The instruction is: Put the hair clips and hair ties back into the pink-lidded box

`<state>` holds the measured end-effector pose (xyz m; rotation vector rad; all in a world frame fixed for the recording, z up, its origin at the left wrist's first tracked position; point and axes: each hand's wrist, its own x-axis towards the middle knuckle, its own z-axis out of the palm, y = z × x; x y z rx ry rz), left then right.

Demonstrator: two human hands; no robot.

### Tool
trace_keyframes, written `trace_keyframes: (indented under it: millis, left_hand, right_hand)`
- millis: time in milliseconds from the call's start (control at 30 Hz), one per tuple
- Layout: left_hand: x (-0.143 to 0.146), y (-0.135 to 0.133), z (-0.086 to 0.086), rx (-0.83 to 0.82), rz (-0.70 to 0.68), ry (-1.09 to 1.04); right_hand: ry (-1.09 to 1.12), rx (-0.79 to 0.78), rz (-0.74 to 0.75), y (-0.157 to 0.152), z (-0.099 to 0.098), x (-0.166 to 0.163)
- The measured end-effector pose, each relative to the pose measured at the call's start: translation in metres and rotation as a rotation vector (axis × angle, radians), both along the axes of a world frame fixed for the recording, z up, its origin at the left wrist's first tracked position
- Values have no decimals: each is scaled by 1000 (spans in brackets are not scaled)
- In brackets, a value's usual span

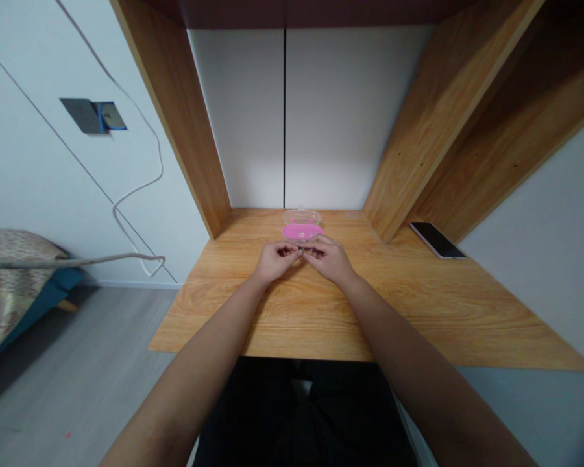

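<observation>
My left hand (pixel 274 260) and my right hand (pixel 329 259) meet over the wooden desk, fingertips pinched together around something small and dark that is too tiny to name. Just beyond the fingers lies a pink case (pixel 296 231) with its clear lid (pixel 302 217) flipped back toward the wall. A few small pale shapes show inside the pink part, near my right hand's knuckles. Part of the case's front edge is hidden by my hands.
A phone (pixel 437 240) lies on the desk (pixel 311 311) at the right, beyond an upright wooden panel (pixel 448 117). Another panel (pixel 189 117) stands at the left. A white cable (pixel 160 155) hangs before the wall, near an opened socket (pixel 93 116).
</observation>
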<state>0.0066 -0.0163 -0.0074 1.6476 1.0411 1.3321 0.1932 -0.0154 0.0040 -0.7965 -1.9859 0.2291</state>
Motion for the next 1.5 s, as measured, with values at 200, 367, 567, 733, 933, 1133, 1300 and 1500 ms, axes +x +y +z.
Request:
trace_keyframes:
  millis: [200, 367, 567, 733, 933, 1133, 1300, 1500]
  left_hand:
    - [1, 0, 0, -44, -37, -64]
    - [1, 0, 2, -52, -70, -101]
    - [0, -1, 3, -51, -75, -123]
    - [0, 0, 1, -59, -77, -122]
    - [1, 0, 2, -59, -71, -119]
    - [1, -1, 4, -54, -73, -115]
    - [0, -1, 3, -59, -74, -106]
    - [0, 1, 2, -62, -82, -113]
  right_hand:
    - [23, -6, 1, 2, -2, 1]
    - [23, -6, 3, 1, -1, 2]
    - [26, -12, -27, 1, -1, 1]
    - [13, -24, -52, 2, -4, 1]
    - [25, -45, -42, 1, -3, 1]
    - [26, -47, -48, 2, -3, 0]
    - [35, -63, -28, 0, -3, 0]
    - [43, -49, -22, 0, -3, 0]
